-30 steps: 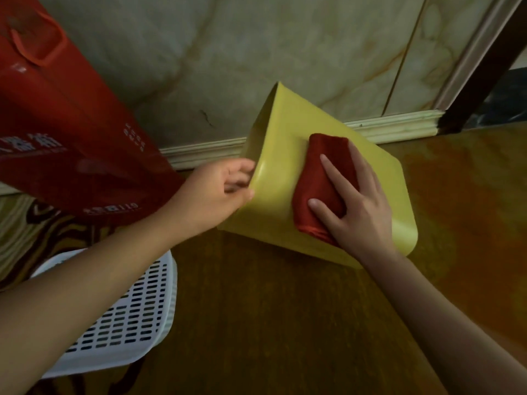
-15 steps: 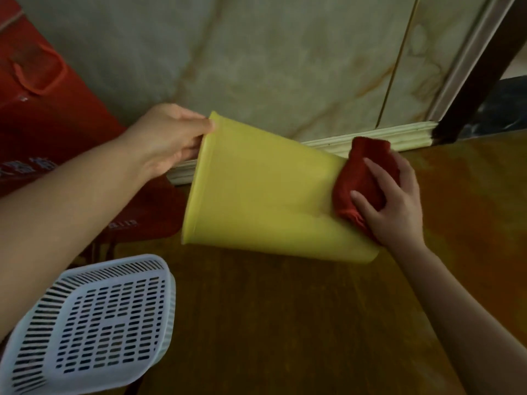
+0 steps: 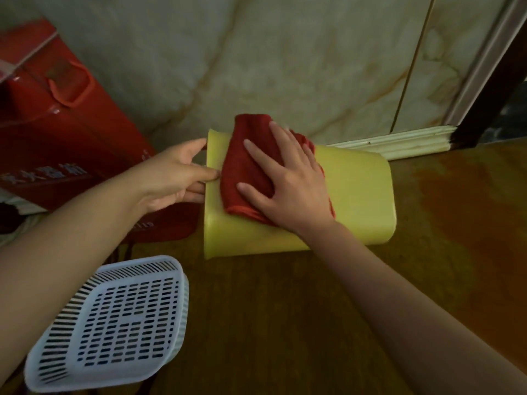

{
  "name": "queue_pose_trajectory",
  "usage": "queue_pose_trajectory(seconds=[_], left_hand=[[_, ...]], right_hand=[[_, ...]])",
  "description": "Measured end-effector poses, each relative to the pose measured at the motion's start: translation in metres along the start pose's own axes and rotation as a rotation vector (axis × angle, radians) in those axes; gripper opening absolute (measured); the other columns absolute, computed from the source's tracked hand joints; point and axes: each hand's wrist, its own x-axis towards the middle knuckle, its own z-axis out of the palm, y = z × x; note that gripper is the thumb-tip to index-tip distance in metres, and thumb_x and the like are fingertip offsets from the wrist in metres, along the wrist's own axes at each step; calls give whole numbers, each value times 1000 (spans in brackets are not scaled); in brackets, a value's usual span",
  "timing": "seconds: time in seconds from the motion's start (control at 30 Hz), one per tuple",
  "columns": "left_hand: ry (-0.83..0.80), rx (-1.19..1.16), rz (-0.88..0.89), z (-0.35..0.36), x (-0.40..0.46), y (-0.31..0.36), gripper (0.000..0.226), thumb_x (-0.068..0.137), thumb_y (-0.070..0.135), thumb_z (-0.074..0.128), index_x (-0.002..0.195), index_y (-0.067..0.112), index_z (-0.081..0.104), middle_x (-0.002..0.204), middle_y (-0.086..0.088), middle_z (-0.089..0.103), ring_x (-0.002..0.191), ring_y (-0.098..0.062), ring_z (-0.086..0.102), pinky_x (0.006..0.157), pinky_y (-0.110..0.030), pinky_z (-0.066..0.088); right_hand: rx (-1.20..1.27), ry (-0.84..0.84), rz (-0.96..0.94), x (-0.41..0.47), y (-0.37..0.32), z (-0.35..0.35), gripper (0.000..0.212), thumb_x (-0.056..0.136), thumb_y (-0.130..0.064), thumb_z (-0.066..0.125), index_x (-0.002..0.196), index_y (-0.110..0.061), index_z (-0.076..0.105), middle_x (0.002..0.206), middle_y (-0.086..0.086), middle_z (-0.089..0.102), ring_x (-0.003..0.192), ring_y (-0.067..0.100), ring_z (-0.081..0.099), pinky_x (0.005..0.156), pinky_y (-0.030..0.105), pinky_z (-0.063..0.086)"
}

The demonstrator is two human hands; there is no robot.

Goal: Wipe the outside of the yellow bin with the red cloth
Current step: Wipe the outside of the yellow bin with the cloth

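The left hand (image 3: 174,173) pinches the yellow bin (image 3: 356,195) at its rim; the right hand (image 3: 288,181) lies spread flat on the red cloth (image 3: 245,166); hard pressing could twist the bin loose.

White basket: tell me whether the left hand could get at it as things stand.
Probably yes, once freed. The left hand is gripping the rim of the yellow bin; the white basket lies below that forearm with nothing visible between them.

The red box (image 3: 57,132) is running off the left edge. The left hand (image 3: 174,178) is hiding its fingertips inside the yellow bin (image 3: 359,195), whose opening is facing away. The red cloth (image 3: 245,166) is lying partly hidden under the right hand (image 3: 291,183).
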Motion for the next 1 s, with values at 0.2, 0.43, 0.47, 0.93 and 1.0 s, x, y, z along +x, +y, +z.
queue_pose_trajectory(seconds=[0.2, 0.43, 0.47, 0.93, 1.0], left_hand=[[71, -184, -75, -8, 4, -18, 45, 87, 0, 48, 119, 31, 48, 82, 2, 76, 70, -13, 72, 53, -23, 55], [71, -214, 15, -6, 6, -14, 42, 88, 5, 46, 126, 24, 50, 82, 8, 75, 71, -9, 71, 57, -20, 55], [54, -278, 55, -5, 2, -19, 43, 87, 7, 48, 127, 23, 48, 87, 7, 75, 75, -8, 70, 61, -19, 55], [232, 57, 177, 45, -26, -31, 16, 77, 6, 64, 84, 20, 68, 78, 2, 76, 78, -16, 71, 75, -38, 56], [198, -17, 165, 38, -21, -18, 14, 78, 4, 61, 83, 16, 67, 71, 4, 76, 73, -11, 71, 67, -28, 56]], right_hand=[[7, 5, 546, -48, 99, -30, 60, 81, -61, 45, 135, -34, 44, 156, 5, 23, 141, 26, 24, 109, 53, 31], [-11, -53, 91, -15, -1, 5, 62, 80, -68, 37, 134, -39, 43, 153, 6, 31, 140, 31, 28, 110, 52, 26], [4, -45, 120, -7, 0, 4, 61, 80, -67, 38, 133, -39, 45, 152, 5, 33, 139, 29, 30, 110, 52, 29], [306, 160, 827, 4, 87, -2, 55, 84, -56, 47, 132, -30, 48, 155, 1, 22, 141, 23, 24, 112, 49, 29], [359, 173, 805, 1, 75, -3, 52, 86, -54, 47, 132, -32, 47, 155, 1, 21, 142, 22, 22, 113, 49, 28]])
